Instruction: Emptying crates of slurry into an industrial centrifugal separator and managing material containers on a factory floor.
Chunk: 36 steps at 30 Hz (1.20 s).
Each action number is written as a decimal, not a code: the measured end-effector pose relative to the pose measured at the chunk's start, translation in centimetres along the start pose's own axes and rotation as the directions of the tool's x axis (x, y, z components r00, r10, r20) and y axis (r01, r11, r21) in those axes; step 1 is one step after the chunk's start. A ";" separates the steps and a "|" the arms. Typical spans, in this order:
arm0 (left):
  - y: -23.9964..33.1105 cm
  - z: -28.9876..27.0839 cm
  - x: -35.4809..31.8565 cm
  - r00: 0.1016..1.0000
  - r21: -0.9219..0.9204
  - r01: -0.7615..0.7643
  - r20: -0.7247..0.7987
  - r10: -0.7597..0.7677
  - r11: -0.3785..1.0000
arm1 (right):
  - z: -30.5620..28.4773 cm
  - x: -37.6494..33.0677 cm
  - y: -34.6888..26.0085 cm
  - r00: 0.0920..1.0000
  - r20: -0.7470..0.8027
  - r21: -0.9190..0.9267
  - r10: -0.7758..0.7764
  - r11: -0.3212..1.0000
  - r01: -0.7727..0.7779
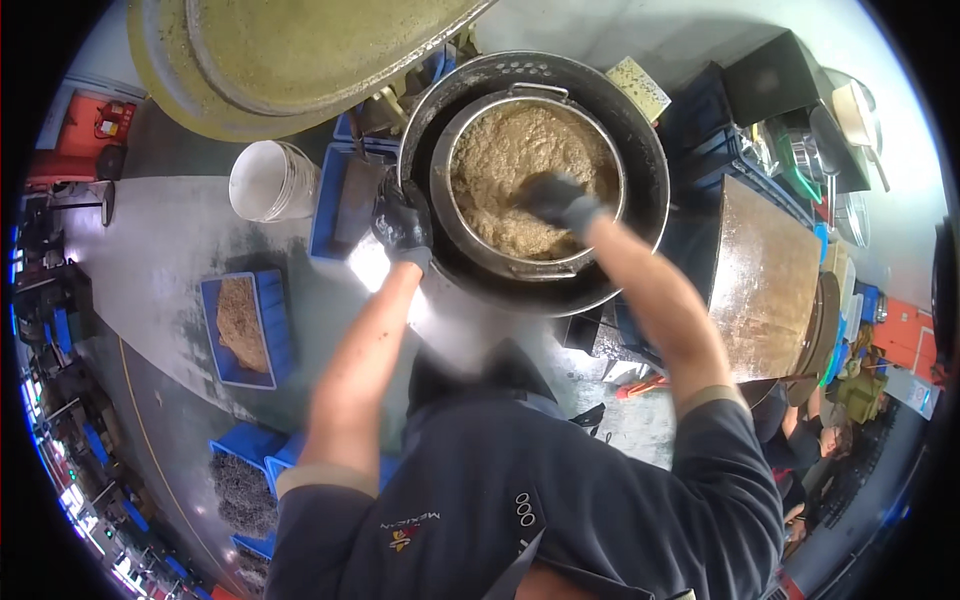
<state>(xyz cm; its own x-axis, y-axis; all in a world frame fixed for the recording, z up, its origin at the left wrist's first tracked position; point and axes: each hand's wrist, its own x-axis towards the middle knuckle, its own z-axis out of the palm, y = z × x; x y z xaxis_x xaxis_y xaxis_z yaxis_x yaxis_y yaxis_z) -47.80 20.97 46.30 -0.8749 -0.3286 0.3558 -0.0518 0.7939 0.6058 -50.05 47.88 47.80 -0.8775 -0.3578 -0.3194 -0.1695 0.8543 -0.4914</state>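
Observation:
A round metal pot [543, 268] with a loop handle at its far and near sides sits inside a larger dark round tub [655, 160]. Coarse, wet-looking tan granular material [520, 140] fills much of the pot. My right hand [553, 200], in a black glove, reaches into that material; motion blurs its fingers, and whether they grip anything is unclear. Also black-gloved, my left hand [402, 215] is closed over the left side of the tub's rim, outside the pot.
A white bucket [262, 185] and a blue bin [335, 195] stand left of the tub. Farther left, another blue bin [270, 325] holds brown granular material. A large yellowish round machine part [300, 50] overhangs the upper left. Right stands a brown-topped surface [765, 280]; people are beyond.

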 end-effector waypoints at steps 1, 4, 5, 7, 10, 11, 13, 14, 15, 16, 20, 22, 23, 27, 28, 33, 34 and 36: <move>-0.4 0.0 0.0 1.000 0.000 -0.011 0.009 0.011 1.000 | 0.6 0.2 -1.8 0.993 0.087 -0.005 0.076 0.997 -0.076; -0.9 0.1 0.1 0.998 0.060 -0.064 0.023 0.062 0.996 | -0.6 -0.7 -3.0 0.980 0.098 -0.110 0.172 0.981 -0.161; -1.4 0.3 -0.1 0.999 0.094 -0.012 0.050 0.008 0.995 | -2.9 -0.7 -1.4 0.973 0.229 -0.050 0.040 0.998 -0.030; -3.2 0.0 -0.7 0.997 0.040 0.063 0.042 -0.065 0.997 | -11.4 -3.3 -4.7 0.905 0.341 0.307 0.255 0.879 -0.364; -1.8 -0.5 -0.4 0.996 -0.067 0.074 0.051 -0.070 0.995 | -13.3 -3.3 4.3 0.986 0.121 -0.191 -0.113 0.972 0.135; -1.2 -0.4 -0.1 0.998 -0.070 0.046 0.043 -0.043 0.997 | -11.5 -3.0 5.9 0.986 0.157 -0.094 -0.048 0.994 0.063; 1.1 0.4 -0.4 0.996 -0.111 -0.028 0.080 0.037 0.993 | -2.2 -1.7 12.1 0.981 0.170 -0.310 0.093 0.950 -0.037; -0.2 0.6 -0.5 0.997 -0.034 -0.006 0.080 0.008 0.999 | -0.7 -1.6 8.9 0.998 0.067 -0.469 0.014 0.883 0.019; -1.6 0.4 -0.1 0.997 0.043 0.025 0.073 -0.028 0.999 | -2.7 -1.2 5.0 0.993 0.080 -0.411 0.092 0.910 -0.051; -2.0 0.1 -0.3 0.997 0.047 0.027 0.074 -0.031 0.999 | -4.7 -2.2 2.5 0.974 0.100 -0.343 0.203 0.926 -0.158; -2.5 0.1 -0.8 0.999 -0.069 0.040 0.002 -0.040 0.997 | -12.7 -4.7 2.4 0.974 0.110 -0.366 0.197 0.919 -0.144; -2.7 -0.2 -0.6 1.000 -0.038 0.030 0.010 -0.030 0.999 | -12.2 -5.6 0.1 0.974 0.006 -0.304 0.228 0.928 -0.215; -2.1 0.1 -0.2 0.999 0.043 0.038 0.016 -0.038 0.998 | -9.1 -5.7 1.3 0.978 -0.062 -0.324 0.201 0.922 -0.211; -0.4 -0.3 -0.1 0.993 -0.013 0.075 0.088 -0.074 0.997 | -4.9 -6.2 8.1 0.992 -0.076 -0.144 0.097 0.984 -0.107; -0.9 -0.4 -0.5 0.993 -0.006 0.090 0.076 -0.089 0.996 | -7.5 -5.8 6.1 0.942 0.014 -0.071 0.335 0.940 -0.333; -1.8 -0.9 -0.1 0.997 -0.044 0.064 -0.042 -0.065 0.997 | -11.1 -3.1 2.5 0.992 -0.117 0.263 0.040 0.965 -0.008; -0.6 -0.7 0.2 0.998 -0.073 0.057 -0.018 -0.058 0.996 | -8.1 -2.1 5.4 0.974 -0.226 0.430 0.015 0.899 0.086; 3.4 1.2 0.3 0.994 -0.109 0.039 0.105 -0.027 0.993 | -0.7 -1.0 12.7 0.987 -0.162 -0.589 -0.003 0.803 -0.094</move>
<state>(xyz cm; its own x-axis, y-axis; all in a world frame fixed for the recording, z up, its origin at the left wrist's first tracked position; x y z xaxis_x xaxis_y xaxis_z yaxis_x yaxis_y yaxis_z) -48.80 24.19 47.54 -0.9187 -0.2949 0.2627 -0.0330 0.7203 0.6929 -51.66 59.38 42.44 -0.9381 -0.2948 -0.1819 -0.3176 0.9415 0.1126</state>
